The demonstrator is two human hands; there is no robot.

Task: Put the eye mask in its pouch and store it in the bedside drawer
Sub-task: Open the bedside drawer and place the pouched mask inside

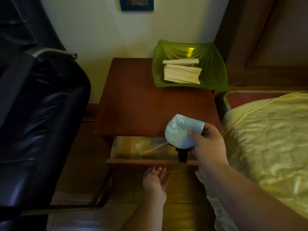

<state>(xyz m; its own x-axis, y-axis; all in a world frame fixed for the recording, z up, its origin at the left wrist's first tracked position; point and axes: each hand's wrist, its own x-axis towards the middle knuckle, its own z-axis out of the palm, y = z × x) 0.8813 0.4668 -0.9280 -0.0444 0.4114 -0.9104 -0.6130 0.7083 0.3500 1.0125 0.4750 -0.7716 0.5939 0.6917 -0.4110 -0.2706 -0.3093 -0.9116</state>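
Note:
My right hand (206,144) grips a folded light blue eye mask (179,131) with white writing on it; a black strap (182,155) hangs down from it. The mask is held above the right part of the open bedside drawer (150,161), which is pulled out from under the brown nightstand top (141,105). Inside the drawer lies a clear plastic pouch (150,146), blurred. My left hand (155,180) is below the drawer front, palm up, fingers spread, touching the underside of the front edge and holding nothing.
A green plastic dish (215,72) with pale folded sticks stands at the back right of the nightstand. A dark leather chair (38,122) stands to the left. The bed with a yellow-green cover (266,139) is to the right. A wall socket (136,3) is above.

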